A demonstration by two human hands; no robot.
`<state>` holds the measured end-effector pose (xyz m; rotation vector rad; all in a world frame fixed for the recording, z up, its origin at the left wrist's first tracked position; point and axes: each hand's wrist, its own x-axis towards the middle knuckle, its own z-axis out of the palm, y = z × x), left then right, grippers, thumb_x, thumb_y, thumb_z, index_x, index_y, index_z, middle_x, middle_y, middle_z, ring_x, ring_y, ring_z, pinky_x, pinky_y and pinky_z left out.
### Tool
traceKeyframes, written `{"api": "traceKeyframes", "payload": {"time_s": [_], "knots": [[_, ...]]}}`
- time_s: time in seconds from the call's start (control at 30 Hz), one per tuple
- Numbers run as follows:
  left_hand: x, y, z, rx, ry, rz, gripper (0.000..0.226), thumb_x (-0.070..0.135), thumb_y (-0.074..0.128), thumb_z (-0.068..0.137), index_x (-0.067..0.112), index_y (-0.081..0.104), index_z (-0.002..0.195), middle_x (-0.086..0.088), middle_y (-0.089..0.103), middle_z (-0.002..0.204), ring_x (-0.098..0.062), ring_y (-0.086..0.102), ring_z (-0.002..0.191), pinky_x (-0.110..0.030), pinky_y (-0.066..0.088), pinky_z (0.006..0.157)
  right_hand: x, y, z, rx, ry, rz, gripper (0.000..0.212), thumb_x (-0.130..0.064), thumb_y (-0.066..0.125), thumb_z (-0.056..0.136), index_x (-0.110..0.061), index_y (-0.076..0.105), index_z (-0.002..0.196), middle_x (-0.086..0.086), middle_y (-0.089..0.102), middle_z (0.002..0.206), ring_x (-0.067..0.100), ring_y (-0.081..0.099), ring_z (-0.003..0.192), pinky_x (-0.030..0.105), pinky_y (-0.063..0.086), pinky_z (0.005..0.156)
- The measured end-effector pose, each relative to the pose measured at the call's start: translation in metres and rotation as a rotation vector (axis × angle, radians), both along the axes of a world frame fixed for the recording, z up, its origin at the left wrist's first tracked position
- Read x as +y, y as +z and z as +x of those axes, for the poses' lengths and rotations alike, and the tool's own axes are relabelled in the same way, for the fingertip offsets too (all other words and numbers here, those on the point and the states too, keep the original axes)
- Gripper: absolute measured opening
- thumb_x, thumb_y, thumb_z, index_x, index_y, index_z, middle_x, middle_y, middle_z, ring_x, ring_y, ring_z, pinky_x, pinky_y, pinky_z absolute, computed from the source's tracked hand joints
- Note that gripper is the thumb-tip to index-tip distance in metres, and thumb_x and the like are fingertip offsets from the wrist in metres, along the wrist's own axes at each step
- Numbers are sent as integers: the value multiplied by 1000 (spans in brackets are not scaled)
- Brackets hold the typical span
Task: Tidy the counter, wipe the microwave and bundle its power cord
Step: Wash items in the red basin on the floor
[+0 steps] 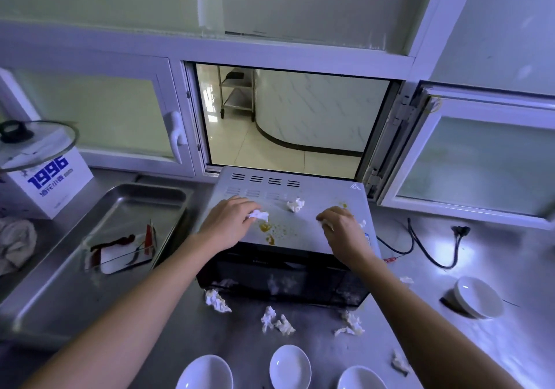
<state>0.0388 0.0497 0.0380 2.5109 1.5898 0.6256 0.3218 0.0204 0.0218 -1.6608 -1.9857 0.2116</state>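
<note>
A silver microwave (312,229) with a black door stands on the steel counter (246,328), its top stained with orange sauce spots (265,228). My left hand (226,223) rests on the top, fingers pinched on a crumpled tissue (258,215). My right hand (342,232) lies further right on the top, closed on another tissue wad (327,225). A third wad (295,205) lies loose between them, farther back. The black power cord (432,250) trails over the counter to the right, its plug (461,230) lying free.
Several crumpled tissues (276,321) litter the counter before the microwave. White dishes (289,366) line the near edge; stacked dishes (477,297) sit right. A steel tray (99,253) holds a stained clear container (120,249). A rag (15,243) and a box (51,184) stand left.
</note>
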Motion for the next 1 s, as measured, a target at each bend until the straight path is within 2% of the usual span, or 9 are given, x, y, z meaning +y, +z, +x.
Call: {"api": "traceKeyframes", "payload": {"time_s": [0.1,0.2,0.3,0.37,0.43,0.5,0.6,0.73,1.0], "knots": [[17,7,27,8,-57,-13,27,19,65,93,23,69,119,6,69,113,-17,59,106,-32,49,86,-3,4,24,-13,-74,58,21,2,59,91,-5,74,104,9,70,107,29,58,100,30,42,76],[33,10,51,-8,-135,4,21,20,68,91,26,74,110,7,70,101,-19,60,97,-37,51,83,-5,0,44,-31,-131,74,19,1,62,89,-7,75,101,7,72,102,32,58,94,40,50,77],[50,7,74,16,-161,-25,23,22,68,90,24,74,112,4,66,123,-21,54,117,-40,47,96,-7,-8,55,-49,-175,53,17,-2,66,87,-10,77,97,5,74,99,32,56,93,46,51,76],[59,2,87,48,-160,-89,25,26,67,92,25,73,115,3,58,139,-21,46,131,-40,41,105,-9,-14,58,-42,-172,43,16,-3,67,86,-10,77,96,5,74,100,32,56,96,44,51,80],[67,-2,95,85,-172,-134,24,30,65,93,27,72,116,5,54,142,-22,43,134,-40,40,106,-11,-16,60,-27,-161,27,15,-3,65,88,-9,76,98,6,74,102,33,58,101,40,50,84],[71,-6,101,107,-207,-141,20,33,63,94,28,73,111,9,62,129,-23,50,124,-41,45,97,-11,-17,61,-6,-152,7,16,-4,64,89,-7,75,99,8,73,104,34,61,102,40,50,84],[70,-7,106,125,-240,-128,12,30,62,93,31,73,99,16,66,100,-17,57,102,-37,48,79,-11,-20,62,1,-127,2,16,-2,62,89,-5,75,98,8,72,98,35,63,93,39,50,75],[65,-10,109,79,-228,-161,14,24,61,94,26,73,102,12,63,103,-14,53,102,-36,47,79,-13,-23,62,4,-140,-1,19,-2,62,89,-8,75,102,5,71,107,34,57,98,40,50,79],[42,-5,104,-9,-162,-125,18,11,60,92,16,72,105,4,62,102,-16,54,98,-31,44,75,-15,-14,56,49,-80,-14,23,6,59,85,-6,73,99,7,71,105,30,58,101,37,49,81]]}}
